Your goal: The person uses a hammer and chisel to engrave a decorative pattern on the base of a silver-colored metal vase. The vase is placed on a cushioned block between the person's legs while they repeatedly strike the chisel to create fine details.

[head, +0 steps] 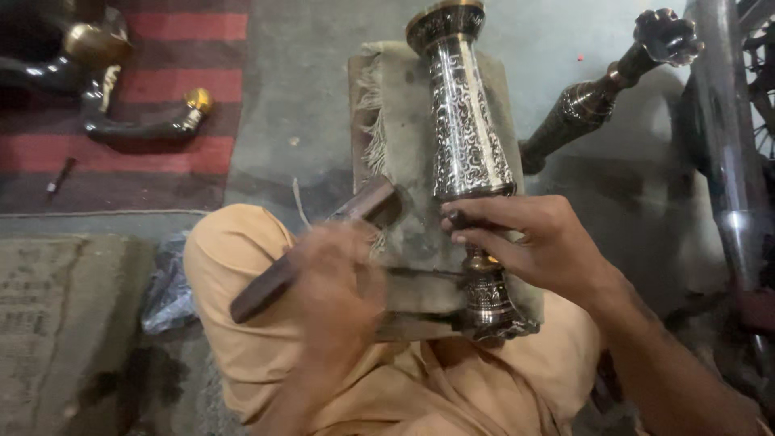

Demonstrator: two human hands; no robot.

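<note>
An engraved black-and-silver metal vase (pixel 468 137) with a brass rim lies on a cloth-covered wooden block (pixel 404 113) across my lap. My right hand (pixel 541 242) rests on the vase's narrow neck and pinches a small dark chisel (pixel 457 218) against it. My left hand (pixel 335 282), blurred by motion, grips the handle of a wooden hammer (pixel 373 203). The hammer's head hangs just left of the chisel. The vase's foot (pixel 492 311) points toward me.
A second engraved metal piece (pixel 589 101) lies on the concrete floor at upper right beside a shiny metal pipe (pixel 726 145). Black curved pieces with brass ends (pixel 145 125) and a small tool (pixel 60 173) sit on a red striped rug. A plastic bag (pixel 165 282) lies by my knee.
</note>
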